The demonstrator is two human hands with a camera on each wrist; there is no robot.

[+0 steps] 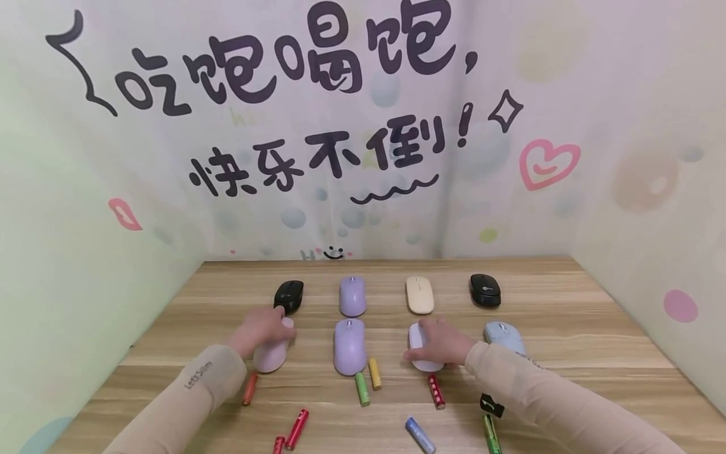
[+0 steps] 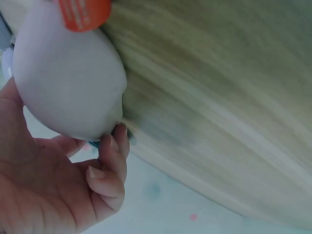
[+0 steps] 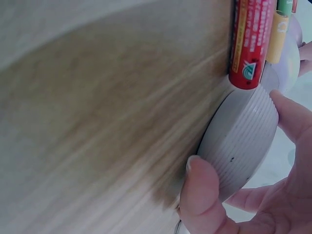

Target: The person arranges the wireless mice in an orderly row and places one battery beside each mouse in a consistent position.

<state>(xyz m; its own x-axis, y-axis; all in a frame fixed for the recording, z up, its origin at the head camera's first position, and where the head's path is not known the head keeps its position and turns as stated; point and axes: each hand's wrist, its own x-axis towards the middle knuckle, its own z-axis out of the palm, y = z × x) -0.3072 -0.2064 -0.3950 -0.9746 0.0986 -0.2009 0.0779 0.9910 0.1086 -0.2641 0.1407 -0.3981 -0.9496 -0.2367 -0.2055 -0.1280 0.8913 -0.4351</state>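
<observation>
At the left of the front row, my left hand (image 1: pixel 262 329) grips a pale pinkish-white computer mouse (image 1: pixel 271 357). In the left wrist view, its fingers curl at one end of that mouse (image 2: pixel 68 78). Right of centre, my right hand (image 1: pixel 445 342) holds a white computer mouse (image 1: pixel 417 337) by its two sides. Close up in the right wrist view, this mouse (image 3: pixel 241 141) shows a ribbed side. An orange battery (image 1: pixel 249 388) lies just in front of the left mouse. In front of the right one is a red battery (image 1: pixel 436 391).
Between the hands stands a purple mouse (image 1: pixel 350 347), with green (image 1: pixel 362 389) and yellow (image 1: pixel 375 374) batteries before it. A blue mouse (image 1: pixel 505 337) is partly behind the right sleeve. Several mice form a back row. A blue battery (image 1: pixel 420 435) lies near the front.
</observation>
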